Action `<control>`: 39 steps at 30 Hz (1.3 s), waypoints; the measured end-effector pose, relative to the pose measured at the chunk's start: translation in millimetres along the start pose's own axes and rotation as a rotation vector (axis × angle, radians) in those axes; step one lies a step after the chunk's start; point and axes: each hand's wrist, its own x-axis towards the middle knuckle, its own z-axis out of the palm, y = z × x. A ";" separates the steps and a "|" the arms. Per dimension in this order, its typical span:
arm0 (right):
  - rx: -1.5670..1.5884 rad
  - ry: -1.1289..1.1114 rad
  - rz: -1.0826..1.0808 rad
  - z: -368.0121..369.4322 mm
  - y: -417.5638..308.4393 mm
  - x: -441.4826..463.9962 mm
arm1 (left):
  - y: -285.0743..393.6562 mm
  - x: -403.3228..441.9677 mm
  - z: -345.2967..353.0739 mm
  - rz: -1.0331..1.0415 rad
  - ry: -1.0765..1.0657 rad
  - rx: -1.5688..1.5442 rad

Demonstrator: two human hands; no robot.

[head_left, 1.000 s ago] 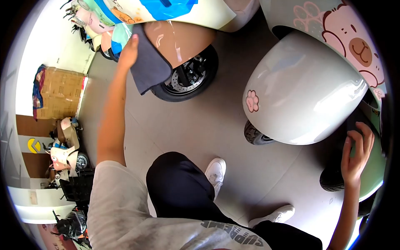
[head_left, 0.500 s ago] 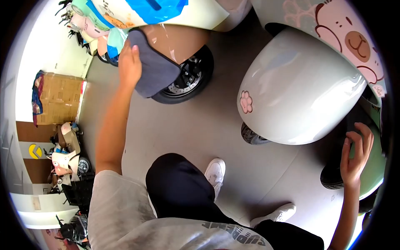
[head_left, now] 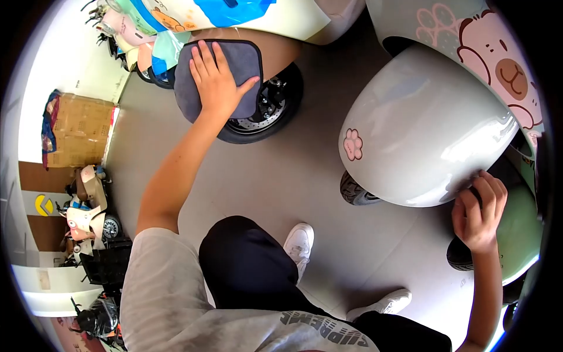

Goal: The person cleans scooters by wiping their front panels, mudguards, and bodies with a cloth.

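Observation:
A grey microfibre cloth (head_left: 243,58) with dark edging lies against the brown front fender (head_left: 281,50) of a scooter. My left hand (head_left: 217,82) rests flat on this cloth, fingers spread and thumb out to the side. Below the cloth, part of the black front wheel (head_left: 293,105) with its brake disc shows. At the right, my right hand (head_left: 478,214) has loosely curled fingers, and its fingertips are at the lower edge of a glossy pale grey fender (head_left: 410,129). Nothing is visible in that hand, though its palm is partly hidden. A pink paw sticker (head_left: 353,144) marks the grey fender.
A pink bear picture (head_left: 504,58) decorates the scooter at upper right. Beside my right hand is a green scooter part (head_left: 519,229). A cardboard box (head_left: 79,132) and more scooters (head_left: 91,205) stand along the left. My white shoes (head_left: 300,240) are on the grey floor.
My left hand has shifted right from the cloth's left edge onto its middle, and the cloth now lies flatter. My right hand has moved up-left to the grey fender, its fingers curling.

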 end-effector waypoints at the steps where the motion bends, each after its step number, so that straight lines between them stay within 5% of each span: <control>1: -0.005 0.022 -0.026 3.4 -1.8 2.8 | 3.9 3.5 1.4 -0.005 0.017 0.015; 10: 0.040 0.137 -0.033 17.6 -18.2 45.0 | 55.4 42.2 22.1 -0.165 0.079 0.100; 17: 0.039 0.128 0.008 15.2 -29.1 57.4 | 75.9 55.0 56.1 0.351 -0.150 0.453; 20: 0.023 0.150 -0.001 17.8 -30.3 58.8 | 79.1 67.0 55.4 0.464 -0.214 0.364; 28: 0.058 0.159 0.047 15.5 -27.5 50.2 | 36.4 33.6 55.3 0.179 -0.220 -0.455; 32: 0.047 0.171 0.041 17.6 -16.7 37.7 | 4.8 11.3 7.6 0.004 -0.181 -0.421; 34: 0.065 0.171 0.030 22.9 -10.8 33.7 | -20.9 8.5 -0.4 -0.023 0.104 -0.189; 39: 0.104 0.215 -0.020 36.7 -1.9 30.1 | -107.8 21.2 21.3 -0.374 -0.023 -0.517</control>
